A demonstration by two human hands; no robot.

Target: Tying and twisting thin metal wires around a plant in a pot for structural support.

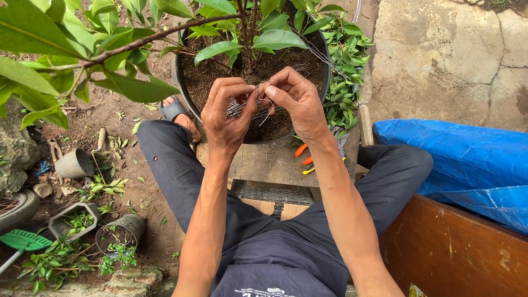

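Outdoor ground of bare, packed earth [159, 220] on one side and cracked concrete [440, 55] on the other forms the work area, seen from above a seated person in dark trousers.

Left hand [228, 118]: fingers curled together, thumb and forefinger pinched on a thin grey wire [263, 110]. Right hand [297, 102]: likewise closed, its fingertips gripping the same wire just beside the left. The wire is fine, dull metal, bent into loose loops and short hooked ends between the two hands; its exact form is hard to tell. It sits directly over the near rim of a large round black pot [184, 93].

The pot holds dark, crumbly soil and a slim woody stem with glossy, pointed green leaves [275, 39]. A long branch [154, 38] reaches across to the left. Cut leaves lie heaped right of the pot.

Near the right forearm, orange-handled pliers [305, 159] rest on a flat slab. A blue tarpaulin [467, 159], creased, covers something over a brown wooden panel. At lower left stand small grey pots [74, 164], some with seedlings, and a green plastic rake head [22, 240].
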